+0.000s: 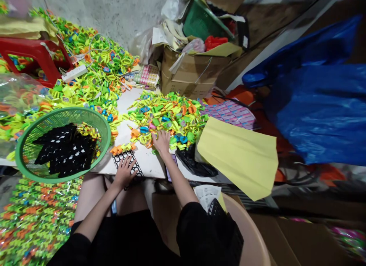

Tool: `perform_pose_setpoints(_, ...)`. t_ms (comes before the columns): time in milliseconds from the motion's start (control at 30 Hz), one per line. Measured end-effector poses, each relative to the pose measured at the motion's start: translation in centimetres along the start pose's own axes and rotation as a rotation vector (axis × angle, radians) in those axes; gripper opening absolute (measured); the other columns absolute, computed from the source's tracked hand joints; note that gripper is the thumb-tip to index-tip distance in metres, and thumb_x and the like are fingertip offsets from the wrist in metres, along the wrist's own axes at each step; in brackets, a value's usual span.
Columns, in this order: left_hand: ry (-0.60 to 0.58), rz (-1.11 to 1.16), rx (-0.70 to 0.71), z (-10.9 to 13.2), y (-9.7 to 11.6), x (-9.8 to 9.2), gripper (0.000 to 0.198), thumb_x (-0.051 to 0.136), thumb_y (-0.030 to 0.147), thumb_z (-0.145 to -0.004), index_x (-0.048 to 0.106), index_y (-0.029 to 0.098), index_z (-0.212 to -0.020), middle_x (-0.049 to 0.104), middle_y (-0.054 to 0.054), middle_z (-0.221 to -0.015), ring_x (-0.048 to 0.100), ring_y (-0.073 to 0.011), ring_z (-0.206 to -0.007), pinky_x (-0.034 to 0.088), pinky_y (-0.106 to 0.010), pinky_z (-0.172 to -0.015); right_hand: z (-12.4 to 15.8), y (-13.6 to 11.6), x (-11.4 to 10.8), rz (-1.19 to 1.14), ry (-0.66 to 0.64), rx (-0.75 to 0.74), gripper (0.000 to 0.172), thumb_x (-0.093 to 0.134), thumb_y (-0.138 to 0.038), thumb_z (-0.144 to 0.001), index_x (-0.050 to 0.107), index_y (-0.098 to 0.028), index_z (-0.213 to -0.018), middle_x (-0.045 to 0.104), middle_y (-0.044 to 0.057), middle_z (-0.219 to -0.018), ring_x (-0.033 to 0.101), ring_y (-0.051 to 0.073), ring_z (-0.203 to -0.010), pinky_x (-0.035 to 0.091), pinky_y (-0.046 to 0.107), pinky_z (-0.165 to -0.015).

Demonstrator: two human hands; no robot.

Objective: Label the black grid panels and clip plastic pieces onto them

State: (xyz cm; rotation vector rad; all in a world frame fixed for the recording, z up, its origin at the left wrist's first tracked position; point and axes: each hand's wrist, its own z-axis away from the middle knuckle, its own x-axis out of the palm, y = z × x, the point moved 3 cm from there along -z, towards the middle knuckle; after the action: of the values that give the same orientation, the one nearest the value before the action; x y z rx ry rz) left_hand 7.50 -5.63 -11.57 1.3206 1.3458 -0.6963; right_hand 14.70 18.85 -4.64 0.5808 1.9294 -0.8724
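My left hand (125, 170) lies flat with fingers spread on a black perforated tray (134, 164) at the near edge of the white table (148, 161). A short row of orange and green plastic pieces (122, 148) sits at the tray's far end. My right hand (161, 141) reaches into the heap of small yellow, green, orange and blue plastic pieces (168, 115), fingers curled down among them; what they hold is hidden.
A green mesh basket (94, 117) with stacked black trays stands at the left. A phone (171, 163) lies under my right forearm beside a black bag (194, 165). Yellow paper (240, 155), blue plastic sheet (320, 102), cardboard boxes (188, 73) and a red stool (34, 54) surround the table.
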Motion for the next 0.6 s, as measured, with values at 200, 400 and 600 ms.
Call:
perform_pose_setpoints(200,0.008,0.002,0.010,0.1,0.2,-0.2,0.052,0.048,0.042,-0.093,0.047,0.019,-0.139,0.041,-0.013,-0.149,0.034,-0.0292,-0.140,0.027,-0.050,-0.116,-0.8,-3.7,-1.1,-0.074,0.074,-0.090,0.040,0.033,-0.033,-0.098,0.065,-0.013,-0.110,0.053,0.016,-0.132,0.040,0.026,-0.129,0.022,0.046,-0.114)
perform_pose_setpoints(400,-0.008,-0.001,-0.011,0.2,0.4,-0.2,0.052,0.049,0.045,-0.093,0.047,0.021,-0.139,0.042,-0.011,-0.148,0.034,-0.0294,-0.140,0.030,-0.050,-0.114,-8.1,-10.5,4.0,-0.018,-0.283,-0.189,0.039,0.031,-0.012,-0.094,0.057,-0.011,-0.123,0.061,0.016,-0.122,0.056,0.023,-0.111,0.042,0.035,-0.097)
perform_pose_setpoints(600,-0.015,0.023,-0.031,0.7,0.5,0.2,0.053,0.048,0.045,-0.093,0.042,0.024,-0.142,0.038,-0.009,-0.151,0.032,-0.0278,-0.141,0.029,-0.049,-0.115,-11.6,-13.0,8.6,0.140,-0.543,-0.082,0.037,0.040,-0.009,-0.090,0.058,-0.006,-0.122,0.059,0.022,-0.125,0.062,0.022,-0.106,0.047,0.030,-0.089)
